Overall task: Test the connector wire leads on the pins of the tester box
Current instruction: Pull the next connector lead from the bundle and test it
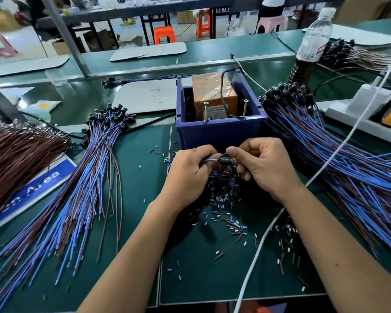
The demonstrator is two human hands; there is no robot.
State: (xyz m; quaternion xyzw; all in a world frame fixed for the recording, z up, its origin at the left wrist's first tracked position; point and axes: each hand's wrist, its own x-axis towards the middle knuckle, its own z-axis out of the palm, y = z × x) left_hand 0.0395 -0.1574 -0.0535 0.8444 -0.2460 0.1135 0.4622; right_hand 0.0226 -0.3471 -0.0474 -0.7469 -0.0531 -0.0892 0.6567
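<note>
Just in front of the blue bin (219,134), low over the green bench (133,177), a single connector (226,160) is held between both hands. The left hand (190,175) is curled around its blue lead (209,160), pinching it close behind the black body; the right hand (265,164) is pinching the connector itself between thumb and fingertips. The tester box (213,96), orange and wrapped in film, is seated inside the bin, and its two upright screw pins (205,111) are standing clear at the near edge, well apart from the lead ends, which are hidden behind the left hand.

Several risks are judged from here. If the stripped ends are not spread as they are brought up, both could be laid on one pin, or be bridged across the pair, and a false reading would be given. The grip on the connector is slight, so a tug from the left hand could pull it loose into the litter of cut sleeve offcuts (226,218) below. The white cable (339,152) is running past the right wrist and could be snagged on the lift. Tested and untested bundles (339,154) are lying on both sides, so a mix-up is possible.
</note>
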